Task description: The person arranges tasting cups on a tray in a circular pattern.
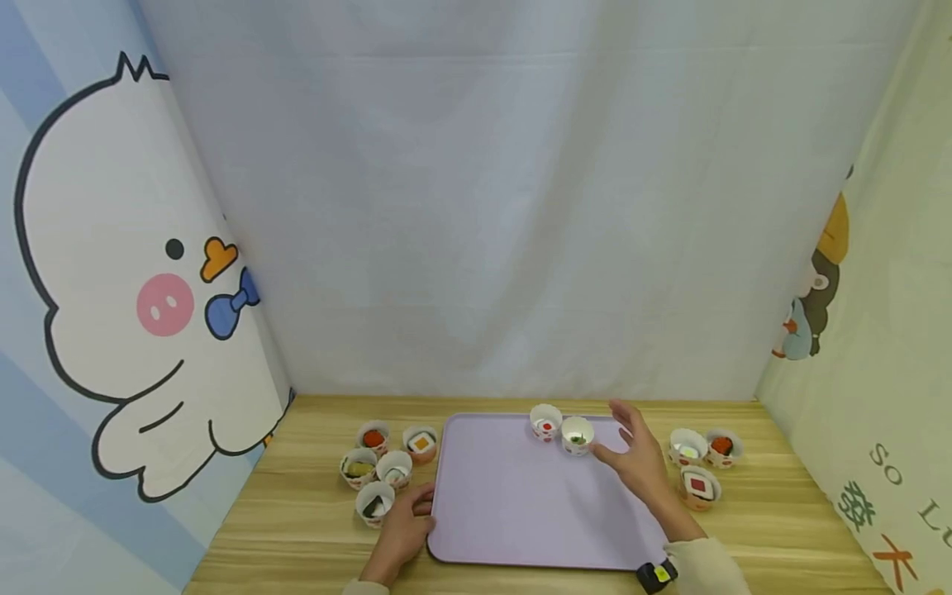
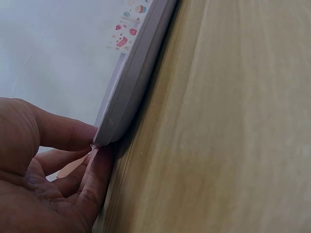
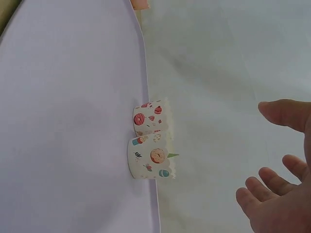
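A lilac tray (image 1: 535,504) lies on the wooden table, carrying two paper cups near its far edge. The left cup (image 1: 546,422) shows a red-centred piece inside; the right cup (image 1: 577,435) has something green in it. My left hand (image 1: 402,529) pinches the tray's left edge, thumb at the rim and fingers beneath, as the left wrist view shows at the tray corner (image 2: 109,128). Over the tray's right side hangs my right hand (image 1: 638,463), fingers spread, holding nothing. In the right wrist view that hand (image 3: 286,184) is apart from the nearer cup (image 3: 151,158).
Left of the tray stand several filled paper cups, among them one with an orange-centred piece (image 1: 420,445) and one with dark filling (image 1: 375,504). Three more stand at the right, including a red-square one (image 1: 699,487). A white curtain (image 1: 476,207) rises behind the table.
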Tool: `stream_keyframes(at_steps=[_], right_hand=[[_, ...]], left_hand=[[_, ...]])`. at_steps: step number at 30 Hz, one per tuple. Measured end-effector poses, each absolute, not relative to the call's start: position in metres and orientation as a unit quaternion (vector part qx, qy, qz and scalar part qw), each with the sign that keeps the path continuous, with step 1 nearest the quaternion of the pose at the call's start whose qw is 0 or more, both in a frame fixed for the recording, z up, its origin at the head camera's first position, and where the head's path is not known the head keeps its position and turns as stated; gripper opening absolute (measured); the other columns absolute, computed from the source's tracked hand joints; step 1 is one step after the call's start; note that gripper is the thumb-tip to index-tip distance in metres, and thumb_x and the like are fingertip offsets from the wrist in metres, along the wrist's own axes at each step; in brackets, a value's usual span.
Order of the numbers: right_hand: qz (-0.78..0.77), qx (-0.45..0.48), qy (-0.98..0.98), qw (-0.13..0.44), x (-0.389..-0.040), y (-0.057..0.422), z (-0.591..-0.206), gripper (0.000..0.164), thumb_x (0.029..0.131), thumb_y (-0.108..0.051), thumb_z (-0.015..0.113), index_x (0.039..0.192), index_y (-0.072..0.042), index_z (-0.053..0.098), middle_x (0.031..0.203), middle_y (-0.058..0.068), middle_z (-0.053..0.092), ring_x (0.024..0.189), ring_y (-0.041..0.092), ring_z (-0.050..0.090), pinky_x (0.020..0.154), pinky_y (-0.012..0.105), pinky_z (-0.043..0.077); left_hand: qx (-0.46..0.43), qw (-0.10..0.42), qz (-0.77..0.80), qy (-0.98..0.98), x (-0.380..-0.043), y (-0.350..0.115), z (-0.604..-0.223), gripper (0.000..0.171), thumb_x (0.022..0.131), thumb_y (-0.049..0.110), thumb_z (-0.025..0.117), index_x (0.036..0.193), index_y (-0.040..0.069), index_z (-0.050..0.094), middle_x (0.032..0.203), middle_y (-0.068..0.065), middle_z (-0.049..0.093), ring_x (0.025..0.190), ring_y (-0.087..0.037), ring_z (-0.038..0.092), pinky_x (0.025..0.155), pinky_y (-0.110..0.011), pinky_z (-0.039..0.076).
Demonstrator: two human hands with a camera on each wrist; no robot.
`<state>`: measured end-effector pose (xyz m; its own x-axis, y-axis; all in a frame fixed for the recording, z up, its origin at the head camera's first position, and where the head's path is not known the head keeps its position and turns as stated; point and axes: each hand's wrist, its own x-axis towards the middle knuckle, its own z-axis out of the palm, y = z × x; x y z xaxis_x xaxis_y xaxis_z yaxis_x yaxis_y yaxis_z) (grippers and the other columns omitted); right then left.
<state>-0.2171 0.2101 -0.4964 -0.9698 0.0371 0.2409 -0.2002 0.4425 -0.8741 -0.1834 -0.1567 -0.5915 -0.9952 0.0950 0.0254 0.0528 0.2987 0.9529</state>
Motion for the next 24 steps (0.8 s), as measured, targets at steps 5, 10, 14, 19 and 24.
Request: stream_keyframes(at_steps=[5, 10, 14, 19, 24], right_hand=[[0.506, 0.066, -0.849, 0.136, -0.204, 0.22, -0.491, 0.076, 0.08, -0.005, 0.078, 0.144, 0.001, 0.037, 0.147, 0.023, 0.043, 0.14, 0.039, 0.038, 0.114, 0.048, 0.032], [0.483, 0.07, -0.86, 0.152, -0.191, 0.233, -0.484, 0.074, 0.081, -0.009, 0.078, 0.144, 0.0, 0.038, 0.146, 0.023, 0.044, 0.138, 0.039, 0.04, 0.112, 0.026, 0.036], [0.48, 0.069, -0.861, 0.155, -0.182, 0.243, -0.482, 0.075, 0.082, -0.01, 0.077, 0.144, 0.0, 0.037, 0.146, 0.023, 0.043, 0.137, 0.041, 0.04, 0.101, -0.003, 0.027], [0.467, 0.067, -0.867, 0.16, -0.175, 0.255, -0.48, 0.074, 0.084, -0.013, 0.077, 0.144, 0.001, 0.036, 0.144, 0.024, 0.044, 0.135, 0.043, 0.04, 0.102, -0.001, 0.029], [0.46, 0.065, -0.868, 0.173, -0.17, 0.267, -0.478, 0.073, 0.084, -0.012, 0.076, 0.144, 0.002, 0.037, 0.143, 0.027, 0.044, 0.132, 0.048, 0.041, 0.094, -0.006, 0.027]], left_hand=[[0.044, 0.022, 0.588, 0.807, -0.183, -0.157, -0.59, 0.058, 0.073, -0.016, 0.055, 0.131, -0.02, 0.047, 0.119, -0.033, 0.061, 0.103, -0.038, 0.066, 0.074, -0.024, 0.055], [0.048, 0.023, 0.586, 0.809, -0.182, -0.158, -0.591, 0.058, 0.074, -0.015, 0.056, 0.131, -0.019, 0.047, 0.119, -0.032, 0.061, 0.103, -0.037, 0.067, 0.076, -0.027, 0.056], [0.086, 0.001, 0.591, 0.802, -0.181, -0.161, -0.595, 0.057, 0.073, -0.013, 0.055, 0.129, -0.019, 0.049, 0.114, -0.029, 0.064, 0.096, -0.027, 0.069, 0.073, -0.027, 0.057], [0.092, -0.001, 0.597, 0.797, -0.179, -0.162, -0.594, 0.056, 0.073, -0.012, 0.055, 0.128, -0.019, 0.05, 0.114, -0.029, 0.064, 0.096, -0.027, 0.069, 0.073, -0.027, 0.057], [0.046, 0.025, 0.596, 0.801, -0.18, -0.158, -0.586, 0.059, 0.073, -0.013, 0.056, 0.131, -0.017, 0.049, 0.12, -0.031, 0.061, 0.102, -0.035, 0.067, 0.076, -0.023, 0.055]])
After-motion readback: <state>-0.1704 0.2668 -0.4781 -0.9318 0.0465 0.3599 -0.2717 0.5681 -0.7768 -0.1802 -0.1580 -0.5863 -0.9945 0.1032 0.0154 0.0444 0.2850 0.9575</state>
